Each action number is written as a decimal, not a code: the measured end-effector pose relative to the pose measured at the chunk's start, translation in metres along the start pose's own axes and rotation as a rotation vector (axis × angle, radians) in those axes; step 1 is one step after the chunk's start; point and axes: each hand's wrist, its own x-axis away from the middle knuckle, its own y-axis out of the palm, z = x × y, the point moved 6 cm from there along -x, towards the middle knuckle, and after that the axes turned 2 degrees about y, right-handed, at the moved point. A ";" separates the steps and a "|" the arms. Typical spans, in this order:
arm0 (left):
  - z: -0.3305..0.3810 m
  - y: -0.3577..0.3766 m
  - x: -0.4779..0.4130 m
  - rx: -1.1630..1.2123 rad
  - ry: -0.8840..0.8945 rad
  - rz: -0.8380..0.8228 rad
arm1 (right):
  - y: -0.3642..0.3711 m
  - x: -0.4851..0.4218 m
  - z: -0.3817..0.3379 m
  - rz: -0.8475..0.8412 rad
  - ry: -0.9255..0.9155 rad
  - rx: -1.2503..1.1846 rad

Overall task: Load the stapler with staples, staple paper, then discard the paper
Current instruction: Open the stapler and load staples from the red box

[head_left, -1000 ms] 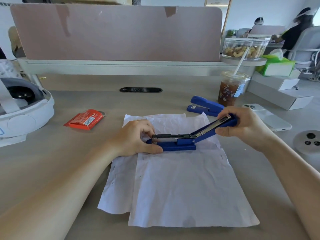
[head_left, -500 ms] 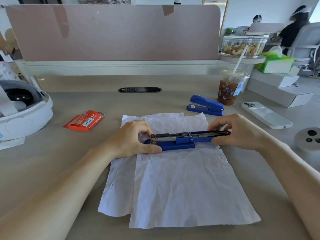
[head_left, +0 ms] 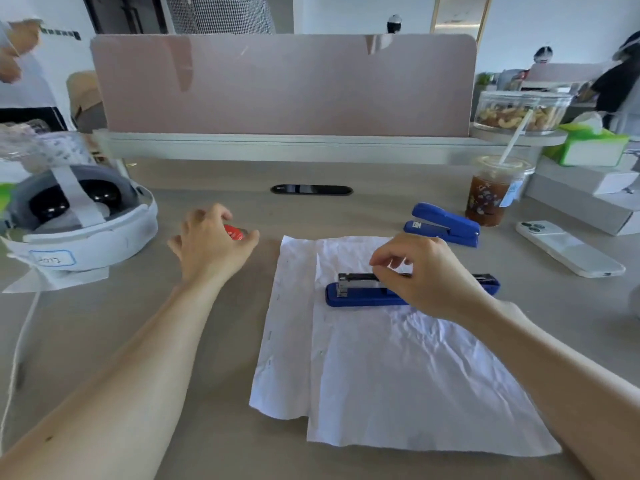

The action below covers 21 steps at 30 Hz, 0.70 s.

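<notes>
A blue stapler (head_left: 360, 299) lies opened flat on a creased white paper sheet (head_left: 398, 375). Its metal magazine faces up and its top arm (head_left: 488, 282) is folded back to the right. My right hand (head_left: 429, 278) arches over the stapler's middle, thumb and fingertips pinching the magazine. My left hand (head_left: 211, 244) is out to the left, its fingers curled over a red staple box (head_left: 235, 233) on the desk. Most of that box is hidden under the hand.
A second blue stapler (head_left: 446, 225) lies behind the paper, near an iced drink cup (head_left: 491, 195) with a straw. A white phone (head_left: 568, 249) lies at the right and a white headset (head_left: 86, 223) at the left. A pink divider panel (head_left: 284, 84) closes off the desk's back.
The stapler's top arm went from raised to flat. My left hand left the stapler and moved left onto the red box. My right hand slid from the arm's end to the magazine.
</notes>
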 end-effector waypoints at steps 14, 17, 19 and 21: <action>-0.009 0.022 -0.001 0.024 -0.050 -0.200 | 0.016 0.006 -0.012 -0.011 0.025 -0.118; 0.007 0.020 0.003 0.190 0.056 -0.192 | 0.012 0.008 -0.006 -0.002 0.031 -0.131; 0.019 0.018 0.006 0.296 0.137 -0.192 | 0.010 0.008 -0.004 0.011 0.030 -0.133; 0.031 0.018 0.011 0.360 0.220 -0.215 | 0.010 0.008 -0.005 0.024 0.025 -0.130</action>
